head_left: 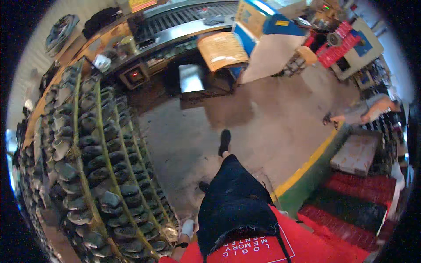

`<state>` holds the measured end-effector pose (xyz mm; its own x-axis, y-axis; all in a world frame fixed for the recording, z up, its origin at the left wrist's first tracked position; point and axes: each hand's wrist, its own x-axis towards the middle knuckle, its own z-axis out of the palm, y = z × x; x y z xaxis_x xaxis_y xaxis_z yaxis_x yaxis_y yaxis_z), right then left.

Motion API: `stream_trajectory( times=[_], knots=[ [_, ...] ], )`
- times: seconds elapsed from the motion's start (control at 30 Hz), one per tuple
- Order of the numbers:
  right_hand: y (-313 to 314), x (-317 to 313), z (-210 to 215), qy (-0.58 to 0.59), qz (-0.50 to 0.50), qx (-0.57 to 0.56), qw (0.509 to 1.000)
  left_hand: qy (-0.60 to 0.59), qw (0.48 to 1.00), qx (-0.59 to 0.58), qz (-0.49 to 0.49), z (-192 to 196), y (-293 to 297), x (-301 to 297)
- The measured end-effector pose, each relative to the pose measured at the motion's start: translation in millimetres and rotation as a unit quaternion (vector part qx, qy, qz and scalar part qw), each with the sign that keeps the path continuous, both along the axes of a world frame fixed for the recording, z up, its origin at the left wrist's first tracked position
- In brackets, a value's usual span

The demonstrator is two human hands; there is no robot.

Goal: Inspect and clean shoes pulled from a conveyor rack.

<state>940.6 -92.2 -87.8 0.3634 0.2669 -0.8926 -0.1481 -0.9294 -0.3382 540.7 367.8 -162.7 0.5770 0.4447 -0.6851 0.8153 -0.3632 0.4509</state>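
Observation:
My left hand (pixel 187 229) hangs low beside my body, seemingly in a white glove, with a dark band at the wrist. It is closest to the rack (pixel 100 131) of dark shoe-shaped pieces on the left. Whether its fingers are apart or closed is too small to make out. On the other side, a pale bit of my right hand (pixel 283 212) shows at the edge of my red top, mostly hidden. Below me are my dark trousers, and one dark shoe (pixel 225 141) is stretched forward on the floor.
Ahead stands a long machine with a slatted conveyor (pixel 188 19) and a blue-and-tan cabinet (pixel 263 22). A cardboard-coloured sheet (pixel 222 50) is beside it. To the right, a person in grey (pixel 366 109) bends near a pale box (pixel 355 151), red crates (pixel 364 188) and a yellow floor line (pixel 307 166).

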Motion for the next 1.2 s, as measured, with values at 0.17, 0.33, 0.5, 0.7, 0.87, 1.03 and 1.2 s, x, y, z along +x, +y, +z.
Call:
stream_trajectory(
  times=[0.17, 0.33, 0.5, 0.7, 0.87, 1.03, 1.2],
  knots=[
    [37, 112, -50, -0.003, 0.151, -0.038, 0.988, 0.098, 0.992, 0.073, -0.031, 26, -24, -29],
    [211, 323, -124, -0.082, 0.514, -0.122, 0.845, -0.117, 0.953, 0.209, 0.184, 44, 5, 63],
    [399, 516, -83, 0.160, -0.093, 0.252, 0.950, -0.144, 0.909, 0.071, 0.385, 92, 121, 243],
    [526, 556, -25, 0.130, 0.275, 0.201, 0.931, -0.243, 0.866, -0.065, 0.432, 155, 185, 369],
    [499, 538, -43, 0.069, 0.514, 0.193, 0.833, -0.190, 0.885, -0.001, 0.426, 94, 172, 369],
    [485, 528, -50, 0.066, 0.442, 0.220, 0.867, 0.113, 0.983, 0.048, 0.135, 63, 156, 326],
    [561, 532, 7, 0.039, 0.367, 0.248, 0.896, 0.051, 0.996, 0.068, -0.024, 45, 290, 343]
  ],
)
